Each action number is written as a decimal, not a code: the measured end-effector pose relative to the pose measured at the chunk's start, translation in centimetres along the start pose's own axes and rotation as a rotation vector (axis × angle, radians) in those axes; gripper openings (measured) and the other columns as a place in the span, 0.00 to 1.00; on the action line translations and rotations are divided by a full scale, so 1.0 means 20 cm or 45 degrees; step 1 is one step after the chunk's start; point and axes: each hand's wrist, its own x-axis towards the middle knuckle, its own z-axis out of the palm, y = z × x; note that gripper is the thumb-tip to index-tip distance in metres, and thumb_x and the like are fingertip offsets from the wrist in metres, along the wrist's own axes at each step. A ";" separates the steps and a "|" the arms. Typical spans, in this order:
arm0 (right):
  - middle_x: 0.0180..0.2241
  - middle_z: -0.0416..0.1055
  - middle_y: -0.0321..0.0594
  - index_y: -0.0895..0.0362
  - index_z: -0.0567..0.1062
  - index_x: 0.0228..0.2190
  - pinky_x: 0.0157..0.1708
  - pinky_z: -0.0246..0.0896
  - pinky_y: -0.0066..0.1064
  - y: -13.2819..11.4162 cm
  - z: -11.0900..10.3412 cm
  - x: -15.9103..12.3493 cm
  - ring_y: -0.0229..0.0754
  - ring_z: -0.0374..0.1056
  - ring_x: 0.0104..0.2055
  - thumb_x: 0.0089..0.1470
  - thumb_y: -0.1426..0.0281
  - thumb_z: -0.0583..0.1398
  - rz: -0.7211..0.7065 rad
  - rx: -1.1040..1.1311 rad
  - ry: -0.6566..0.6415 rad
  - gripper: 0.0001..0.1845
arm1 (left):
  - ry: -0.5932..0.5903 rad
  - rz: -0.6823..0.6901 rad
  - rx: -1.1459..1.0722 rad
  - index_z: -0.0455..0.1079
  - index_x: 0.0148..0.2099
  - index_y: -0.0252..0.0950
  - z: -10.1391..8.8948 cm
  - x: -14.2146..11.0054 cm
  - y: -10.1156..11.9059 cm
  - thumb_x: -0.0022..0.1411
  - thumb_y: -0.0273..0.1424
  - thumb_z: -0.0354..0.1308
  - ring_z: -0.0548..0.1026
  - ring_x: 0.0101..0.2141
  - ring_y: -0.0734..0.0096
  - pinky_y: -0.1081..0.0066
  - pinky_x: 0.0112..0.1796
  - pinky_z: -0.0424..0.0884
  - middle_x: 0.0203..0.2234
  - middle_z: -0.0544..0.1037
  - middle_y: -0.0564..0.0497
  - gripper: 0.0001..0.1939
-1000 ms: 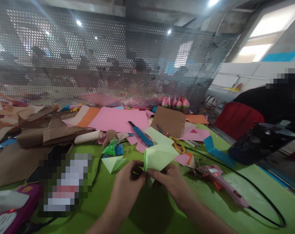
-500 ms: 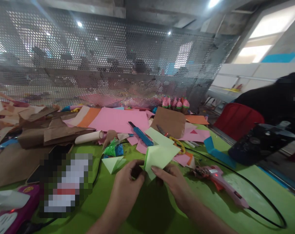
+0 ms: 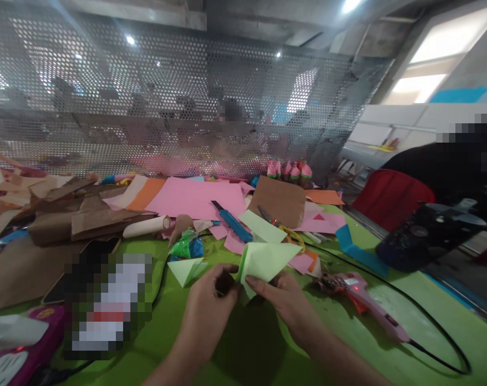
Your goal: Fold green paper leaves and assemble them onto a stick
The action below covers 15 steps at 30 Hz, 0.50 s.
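Observation:
Between my hands, a little above the green tabletop (image 3: 163,348), is a piece of pale green paper (image 3: 265,261), curved over with its pointed end to the right. My right hand (image 3: 281,297) pinches its lower part, thumb on the near face and fingers behind. My left hand (image 3: 215,292) closes its thumb and fingertips on the left edge, where a darker green strip shows. A blue utility knife (image 3: 233,224) lies just beyond the paper. Left of my left hand rests a folded pale green triangle (image 3: 185,269), beside a green and blue shiny wrapper (image 3: 187,245).
A pink glue gun (image 3: 372,305) with a looping black cord lies to the right. Yellow-handled scissors (image 3: 293,238), pink sheets (image 3: 199,195) and brown paper (image 3: 279,201) crowd the back. At left are a phone (image 3: 80,268) and a purple power strip (image 3: 38,343). A person sits at far right.
My right thumb has slid slightly up and over the paper's near face. The pale green paper has turned, its point swinging a little to the right. My left hand stays almost in place.

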 end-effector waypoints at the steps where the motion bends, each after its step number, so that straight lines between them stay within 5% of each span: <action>1: 0.22 0.72 0.36 0.59 0.75 0.26 0.27 0.62 0.31 -0.01 0.00 0.00 0.40 0.66 0.24 0.44 0.58 0.66 0.016 0.007 0.000 0.16 | 0.002 0.006 0.005 0.73 0.42 0.37 0.00 0.00 0.00 0.53 0.25 0.55 0.74 0.29 0.67 0.70 0.33 0.69 0.27 0.77 0.52 0.13; 9: 0.17 0.66 0.35 0.58 0.70 0.17 0.25 0.53 0.29 -0.02 -0.02 0.00 0.39 0.62 0.22 0.50 0.57 0.60 -0.045 -0.251 0.042 0.20 | -0.008 -0.004 -0.058 0.73 0.42 0.36 0.00 0.01 -0.01 0.53 0.25 0.55 0.76 0.32 0.65 0.67 0.36 0.70 0.31 0.79 0.50 0.13; 15: 0.20 0.62 0.33 0.58 0.69 0.22 0.24 0.48 0.28 0.00 -0.02 0.01 0.37 0.56 0.24 0.50 0.55 0.59 -0.104 -0.314 -0.004 0.19 | -0.013 -0.010 -0.079 0.72 0.42 0.35 0.00 0.02 -0.03 0.52 0.24 0.53 0.76 0.32 0.65 0.67 0.36 0.70 0.31 0.79 0.49 0.14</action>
